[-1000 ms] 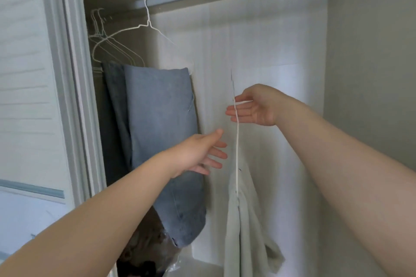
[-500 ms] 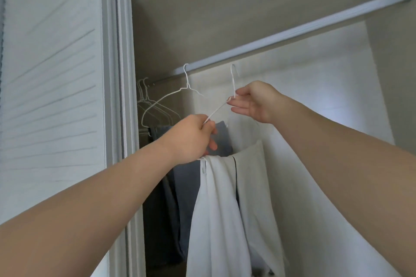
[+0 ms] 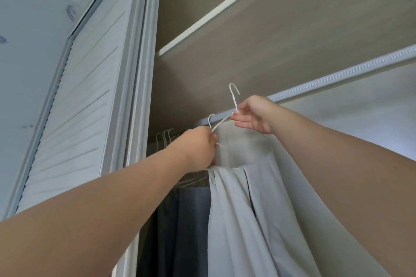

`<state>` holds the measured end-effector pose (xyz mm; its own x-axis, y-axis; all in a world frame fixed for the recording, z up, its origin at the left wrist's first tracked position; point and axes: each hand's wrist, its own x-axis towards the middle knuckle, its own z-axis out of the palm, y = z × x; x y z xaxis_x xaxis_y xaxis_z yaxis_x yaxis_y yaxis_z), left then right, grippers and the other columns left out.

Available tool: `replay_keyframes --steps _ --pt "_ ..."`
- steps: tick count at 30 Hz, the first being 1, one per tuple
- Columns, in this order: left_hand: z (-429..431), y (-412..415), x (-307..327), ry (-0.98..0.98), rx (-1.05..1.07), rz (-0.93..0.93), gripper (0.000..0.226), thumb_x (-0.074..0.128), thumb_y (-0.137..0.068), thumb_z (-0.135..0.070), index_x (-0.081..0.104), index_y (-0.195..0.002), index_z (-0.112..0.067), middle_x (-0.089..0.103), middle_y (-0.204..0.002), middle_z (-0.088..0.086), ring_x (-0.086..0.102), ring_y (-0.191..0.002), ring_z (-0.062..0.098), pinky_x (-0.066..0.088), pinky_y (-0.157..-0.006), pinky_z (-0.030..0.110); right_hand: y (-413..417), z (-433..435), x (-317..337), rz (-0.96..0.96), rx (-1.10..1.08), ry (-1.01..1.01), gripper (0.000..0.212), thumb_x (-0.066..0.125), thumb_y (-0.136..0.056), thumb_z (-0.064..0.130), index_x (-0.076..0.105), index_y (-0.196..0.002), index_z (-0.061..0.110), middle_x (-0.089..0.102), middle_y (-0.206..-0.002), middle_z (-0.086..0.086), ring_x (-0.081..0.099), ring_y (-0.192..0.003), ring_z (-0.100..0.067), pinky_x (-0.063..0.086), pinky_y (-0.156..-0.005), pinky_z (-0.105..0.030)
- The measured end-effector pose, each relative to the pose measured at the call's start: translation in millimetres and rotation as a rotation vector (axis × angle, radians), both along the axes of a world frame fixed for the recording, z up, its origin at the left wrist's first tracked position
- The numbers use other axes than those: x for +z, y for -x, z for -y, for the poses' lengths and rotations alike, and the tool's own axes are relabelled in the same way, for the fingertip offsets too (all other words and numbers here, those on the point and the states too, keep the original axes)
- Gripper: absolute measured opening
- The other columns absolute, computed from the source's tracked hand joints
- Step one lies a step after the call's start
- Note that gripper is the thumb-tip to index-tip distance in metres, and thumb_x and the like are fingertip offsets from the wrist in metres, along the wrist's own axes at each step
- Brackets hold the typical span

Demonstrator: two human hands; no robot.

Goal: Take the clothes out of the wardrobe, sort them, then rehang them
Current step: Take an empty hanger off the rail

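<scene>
Wardrobe rail (image 3: 337, 77), beneath a shelf (image 3: 213, 12), carries wire hangers (image 3: 166, 134) and jeans (image 3: 193, 220) at its left end.

The pale grey garment (image 3: 243, 220) runs off the bottom edge of the frame, its full length unseen, and the blue garments (image 3: 193, 220) at lower centre are partly screened by it and by the left forearm (image 3: 112, 198). At centre, the left hand (image 3: 195, 148) covers its own fingertips and the lower corner of the wire hanger (image 3: 234, 99). The clothes rail (image 3: 337, 76) passes behind the right hand (image 3: 254, 114) and leaves at the right edge.
</scene>
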<state>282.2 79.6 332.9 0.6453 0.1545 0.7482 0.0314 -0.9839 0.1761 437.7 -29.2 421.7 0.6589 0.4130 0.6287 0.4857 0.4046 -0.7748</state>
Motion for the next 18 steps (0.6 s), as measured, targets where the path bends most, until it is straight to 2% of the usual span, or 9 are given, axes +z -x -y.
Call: replay_keyframes --steps 6,9,12,15,16,18 --pt "-16.7 -28.7 7.9 -0.057 0.148 -0.049 0.025 0.037 -0.105 -0.016 0.058 -0.117 -0.007 0.067 -0.113 0.014 0.064 -0.104 0.031 0.053 -0.095 0.044 -38.0 -23.0 -0.3 -0.002 -0.003 0.028 0.02 0.041 -0.095 0.003 0.051 -0.112 0.005 0.057 -0.105 -0.014 0.069 -0.083 -0.024 0.054 -0.079 -0.041" --pt "-23.2 -37.2 7.2 -0.119 0.214 -0.084 0.027 0.037 -0.105 -0.014 0.058 -0.119 -0.007 0.065 -0.117 0.012 0.062 -0.107 0.031 0.052 -0.094 0.042 -54.2 -35.4 -7.4 -0.025 0.021 0.028 0.018 0.04 -0.095 0.002 0.05 -0.109 0.005 0.058 -0.113 -0.018 0.068 -0.086 -0.027 0.054 -0.077 -0.041" --pt "-31.2 -47.3 2.7 -0.148 0.263 -0.098 0.027 0.036 -0.105 -0.019 0.059 -0.116 -0.01 0.063 -0.112 0.008 0.061 -0.102 0.029 0.051 -0.084 0.038 -68.9 -48.1 -17.9 -0.041 0.031 0.053 0.018 0.042 -0.094 0.002 0.05 -0.11 0.004 0.06 -0.11 -0.018 0.069 -0.085 -0.028 0.054 -0.075 -0.041" --pt "-42.3 -55.7 -4.2 -0.174 0.325 -0.053 0.022 0.039 -0.103 -0.019 0.057 -0.113 -0.014 0.056 -0.095 0.002 0.055 -0.085 0.024 0.043 -0.073 0.034 -78.2 -61.4 -25.8 -0.051 0.059 0.057 0.012 0.044 -0.093 0.002 0.052 -0.102 0.002 0.064 -0.097 -0.018 0.07 -0.086 -0.029 0.056 -0.072 -0.04" --pt "-45.6 -56.9 -6.0 -0.2 0.36 -0.034 0.021 0.04 -0.102 -0.018 0.057 -0.114 -0.014 0.055 -0.094 0.001 0.053 -0.084 0.023 0.042 -0.072 0.035 -80.4 -66.4 -26.8 -0.054 0.07 0.053 0.01 0.045 -0.093 0.002 0.052 -0.1 0.001 0.065 -0.096 -0.019 0.07 -0.088 -0.03 0.056 -0.074 -0.041" --pt "-50.5 -58.5 -8.5 -0.281 0.455 -0.011 0.022 0.04 -0.1 -0.015 0.055 -0.116 -0.015 0.056 -0.105 0.005 0.05 -0.094 0.026 0.041 -0.079 0.038 -83.0 -76.8 -27.2 -0.054 0.086 0.063 0.006 0.047 -0.092 0.004 0.053 -0.094 0.002 0.065 -0.097 -0.02 0.069 -0.093 -0.032 0.056 -0.08 -0.043"
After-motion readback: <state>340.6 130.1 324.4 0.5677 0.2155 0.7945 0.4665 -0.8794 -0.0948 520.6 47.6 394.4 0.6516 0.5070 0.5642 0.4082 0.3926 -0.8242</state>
